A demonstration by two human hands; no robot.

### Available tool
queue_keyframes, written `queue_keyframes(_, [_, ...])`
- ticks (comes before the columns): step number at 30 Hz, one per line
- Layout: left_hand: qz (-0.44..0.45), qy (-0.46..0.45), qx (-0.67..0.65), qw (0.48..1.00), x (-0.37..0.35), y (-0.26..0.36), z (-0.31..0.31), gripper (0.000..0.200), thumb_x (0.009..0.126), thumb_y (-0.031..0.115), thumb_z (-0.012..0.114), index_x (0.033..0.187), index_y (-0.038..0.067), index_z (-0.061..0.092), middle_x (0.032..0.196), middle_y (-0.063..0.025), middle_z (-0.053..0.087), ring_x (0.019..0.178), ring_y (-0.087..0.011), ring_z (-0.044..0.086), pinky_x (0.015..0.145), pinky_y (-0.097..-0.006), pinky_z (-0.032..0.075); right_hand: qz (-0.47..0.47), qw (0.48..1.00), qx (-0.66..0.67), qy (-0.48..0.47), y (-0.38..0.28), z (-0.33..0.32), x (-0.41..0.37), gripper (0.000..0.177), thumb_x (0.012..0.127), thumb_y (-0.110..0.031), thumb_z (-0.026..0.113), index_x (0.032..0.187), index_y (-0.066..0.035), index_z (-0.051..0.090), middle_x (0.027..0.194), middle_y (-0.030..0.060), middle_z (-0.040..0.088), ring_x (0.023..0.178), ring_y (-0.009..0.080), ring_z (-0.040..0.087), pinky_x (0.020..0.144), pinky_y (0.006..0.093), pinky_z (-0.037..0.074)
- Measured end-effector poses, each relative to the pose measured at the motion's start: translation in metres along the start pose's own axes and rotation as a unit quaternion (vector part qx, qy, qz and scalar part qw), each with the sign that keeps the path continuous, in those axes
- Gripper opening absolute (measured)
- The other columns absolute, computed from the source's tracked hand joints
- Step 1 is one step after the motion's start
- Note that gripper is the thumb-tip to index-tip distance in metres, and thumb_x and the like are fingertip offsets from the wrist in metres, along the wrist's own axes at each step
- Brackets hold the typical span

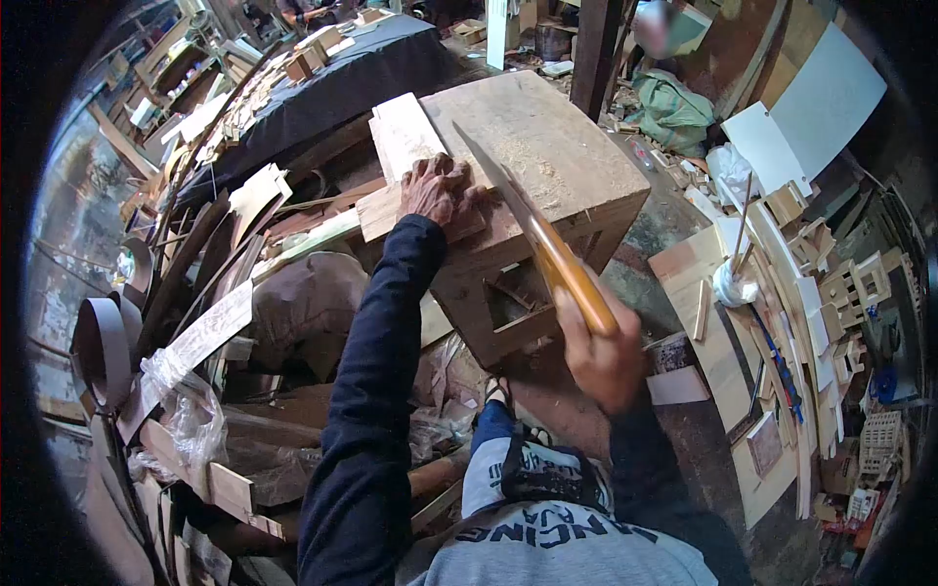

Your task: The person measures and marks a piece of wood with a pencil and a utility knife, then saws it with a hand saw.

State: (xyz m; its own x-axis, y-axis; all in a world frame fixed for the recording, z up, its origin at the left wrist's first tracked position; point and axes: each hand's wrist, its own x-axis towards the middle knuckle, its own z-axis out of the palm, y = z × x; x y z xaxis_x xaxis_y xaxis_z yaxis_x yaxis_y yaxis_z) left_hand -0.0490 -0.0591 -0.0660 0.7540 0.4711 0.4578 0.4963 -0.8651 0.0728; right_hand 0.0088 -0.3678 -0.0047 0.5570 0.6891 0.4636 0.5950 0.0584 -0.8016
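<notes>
My right hand (604, 356) is wrapped round the wooden handle of a hand saw (562, 256). The saw's narrow blade points forward and left over a wooden work box (576, 146) with sawdust on its top. My left hand (437, 192) presses down on pale wooden boards (408, 132) at the box's left edge, its fingers bent. The blade lies just right of my left hand, along the boards' right side. Whether its teeth touch wood is hard to tell.
Wood scraps and clear plastic (195, 410) crowd the left. A dark-covered table (381, 59) bearing small wood pieces stands behind. A dark post (596, 59) rises past the box. At the right lie long boards (699, 303) and a green sack (672, 109).
</notes>
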Motion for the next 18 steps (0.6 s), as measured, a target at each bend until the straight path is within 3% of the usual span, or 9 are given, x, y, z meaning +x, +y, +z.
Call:
queue_keyframes(4, [-0.012, -0.013, -0.001, 1.0, -0.008, 0.0, -0.005, 0.045, 0.09, 0.044, 0.058, 0.122, 0.013, 0.064, 0.125, -0.0134, 0.055, 0.117, -0.0365, 0.048, 0.098, -0.0505, 0.039, -0.015, 0.999, 0.033, 0.033, -0.007, -0.02, -0.029, 0.03, 0.092, -0.013, 0.063, 0.117, 0.003, 0.06, 0.09, 0.0257, 0.066, 0.082, 0.0404, 0.069, 0.065, 0.0414, 0.054])
queue_keyframes(6, [-0.008, -0.006, -0.005, 1.0, -0.003, 0.001, -0.005, 0.047, 0.09, 0.047, 0.057, 0.122, 0.013, 0.064, 0.128, -0.0121, 0.055, 0.119, -0.0371, 0.047, 0.099, -0.0509, 0.038, 0.002, 1.0, 0.009, -0.01, -0.001, 0.0, 0.007, 0.028, 0.092, -0.013, 0.061, 0.115, 0.003, 0.059, 0.092, 0.0265, 0.065, 0.083, 0.0404, 0.068, 0.066, 0.0411, 0.054])
queue_keyframes(8, [-0.01, -0.011, -0.008, 1.0, -0.004, -0.001, -0.002, 0.049, 0.09, 0.049, 0.057, 0.123, 0.013, 0.064, 0.129, -0.0119, 0.054, 0.12, -0.0378, 0.046, 0.1, -0.0512, 0.037, -0.018, 0.997, 0.071, -0.003, 0.024, 0.034, 0.041, 0.027, 0.092, -0.015, 0.062, 0.111, 0.003, 0.06, 0.085, 0.0253, 0.065, 0.079, 0.0429, 0.067, 0.063, 0.0424, 0.054])
queue_keyframes(11, [-0.02, -0.033, -0.014, 0.999, -0.006, 0.0, -0.004, 0.05, 0.09, 0.049, 0.058, 0.124, 0.014, 0.064, 0.131, -0.0131, 0.054, 0.122, -0.0387, 0.044, 0.103, -0.0508, 0.036, -0.01, 0.999, 0.039, -0.004, 0.017, 0.037, 0.049, 0.026, 0.093, -0.013, 0.061, 0.11, 0.007, 0.062, 0.09, 0.0213, 0.067, 0.08, 0.0292, 0.069, 0.071, 0.0368, 0.053])
queue_keyframes(12, [-0.027, -0.04, -0.018, 0.999, -0.004, -0.001, -0.004, 0.05, 0.09, 0.049, 0.058, 0.125, 0.014, 0.064, 0.131, -0.0138, 0.054, 0.123, -0.0389, 0.044, 0.103, -0.0505, 0.035, -0.034, 0.998, 0.041, 0.016, 0.02, 0.04, 0.047, 0.028, 0.093, -0.014, 0.062, 0.11, 0.008, 0.061, 0.09, 0.0217, 0.067, 0.081, 0.0287, 0.07, 0.071, 0.0362, 0.053])
queue_keyframes(15, [-0.008, 0.038, 0.003, 0.999, -0.009, -0.004, 0.005, 0.05, 0.089, 0.049, 0.058, 0.124, 0.013, 0.065, 0.128, -0.0166, 0.055, 0.123, -0.0387, 0.044, 0.105, -0.0495, 0.034, -0.028, 0.999, 0.033, 0.029, 0.026, 0.044, 0.044, 0.029, 0.093, -0.015, 0.063, 0.111, 0.008, 0.061, 0.091, 0.0222, 0.067, 0.081, 0.0293, 0.069, 0.072, 0.0362, 0.053])
queue_keyframes(16, [-0.007, 0.022, 0.005, 1.0, -0.006, -0.008, 0.007, 0.05, 0.09, 0.049, 0.058, 0.123, 0.013, 0.066, 0.127, -0.0184, 0.055, 0.122, -0.0389, 0.044, 0.105, -0.049, 0.035, 0.006, 0.999, 0.034, 0.002, 0.022, 0.041, 0.046, 0.03, 0.094, -0.016, 0.062, 0.113, 0.008, 0.061, 0.09, 0.0206, 0.067, 0.079, 0.028, 0.069, 0.071, 0.0356, 0.053])
queue_keyframes(18, [-0.01, -0.001, -0.014, 1.0, -0.005, -0.009, 0.006, 0.05, 0.09, 0.049, 0.058, 0.123, 0.012, 0.066, 0.125, -0.018, 0.056, 0.12, -0.0381, 0.045, 0.104, -0.049, 0.035, -0.002, 0.999, 0.032, -0.006, 0.023, 0.038, 0.045, 0.03, 0.093, -0.016, 0.062, 0.114, 0.005, 0.06, 0.086, 0.0244, 0.066, 0.076, 0.0361, 0.069, 0.066, 0.0386, 0.054])
